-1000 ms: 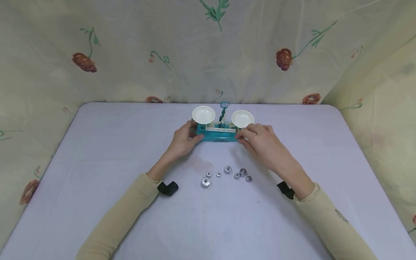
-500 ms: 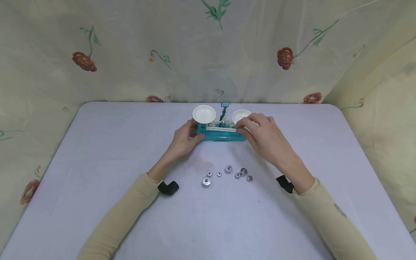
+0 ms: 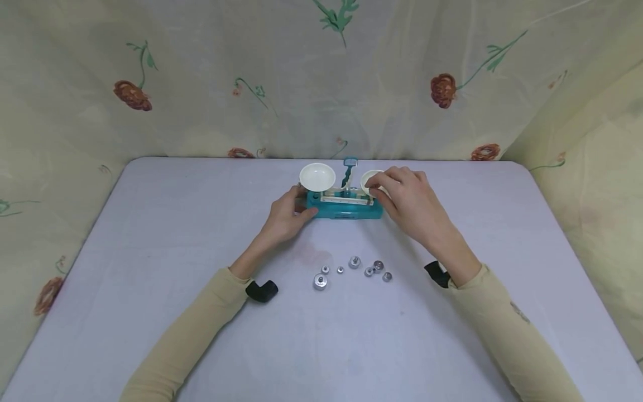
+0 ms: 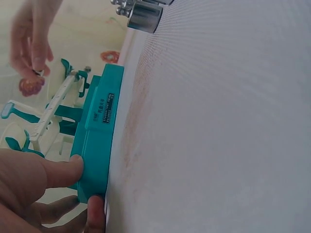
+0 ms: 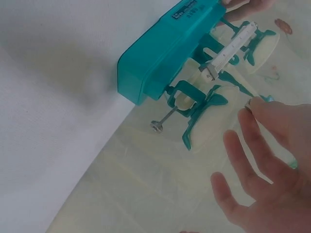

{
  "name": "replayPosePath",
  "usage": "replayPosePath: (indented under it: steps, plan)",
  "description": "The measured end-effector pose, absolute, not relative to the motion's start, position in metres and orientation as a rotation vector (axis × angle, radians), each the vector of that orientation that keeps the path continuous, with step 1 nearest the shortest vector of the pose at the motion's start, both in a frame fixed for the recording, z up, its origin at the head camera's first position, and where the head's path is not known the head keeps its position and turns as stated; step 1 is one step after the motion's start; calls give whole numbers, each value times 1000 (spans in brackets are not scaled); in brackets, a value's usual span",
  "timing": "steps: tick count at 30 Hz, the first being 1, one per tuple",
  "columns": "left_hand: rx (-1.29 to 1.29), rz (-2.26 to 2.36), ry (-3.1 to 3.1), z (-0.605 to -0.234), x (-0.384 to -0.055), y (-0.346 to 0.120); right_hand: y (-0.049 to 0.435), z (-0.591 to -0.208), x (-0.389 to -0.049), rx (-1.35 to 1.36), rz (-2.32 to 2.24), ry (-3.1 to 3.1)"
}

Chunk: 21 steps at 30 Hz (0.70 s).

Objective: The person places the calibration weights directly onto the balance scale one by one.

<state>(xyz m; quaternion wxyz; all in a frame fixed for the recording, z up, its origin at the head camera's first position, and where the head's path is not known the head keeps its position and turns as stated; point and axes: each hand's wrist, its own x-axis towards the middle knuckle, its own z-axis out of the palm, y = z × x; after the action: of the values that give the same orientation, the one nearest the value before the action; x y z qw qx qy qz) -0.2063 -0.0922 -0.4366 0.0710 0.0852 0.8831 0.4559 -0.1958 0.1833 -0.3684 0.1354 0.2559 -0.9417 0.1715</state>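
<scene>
A teal balance scale [image 3: 345, 210] with two white pans stands at the table's far side. My left hand [image 3: 285, 216] grips the left end of its base, thumb in front and fingers behind, as the left wrist view also shows. Above the right pan [image 3: 369, 177], my right hand [image 3: 409, 206] pinches a small metal weight [image 5: 249, 105] between thumb and index finger, its other fingers spread loosely. Most of that weight is hidden by the fingertips. The left pan [image 3: 317, 177] holds nothing visible. Several silver knobbed weights, including a larger one [image 3: 320, 281], stand in front of the scale.
A pale cloth covers the table [image 3: 331, 346]. A floral curtain [image 3: 281, 67] hangs close behind the table's far edge. A metal adjusting screw [image 5: 156, 126] juts from the scale's right end.
My right hand has risen from the right end of the scale's base to over the right pan, still pinching. The left hand keeps its grip, and the loose weights have stayed put.
</scene>
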Motion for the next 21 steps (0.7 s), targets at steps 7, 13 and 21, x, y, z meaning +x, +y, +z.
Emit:
replayPosePath:
  steps: [7, 13, 21]
  plan:
    - [246, 1379, 2662, -436, -205, -94, 180, -367, -202, 675, 485, -2785]
    - [217, 1394, 2649, -436, -205, -93, 177, -368, -209, 651, 475, -2804]
    - [147, 1414, 2595, -433, -207, -96, 177, -367, -214, 622, 459, -2821]
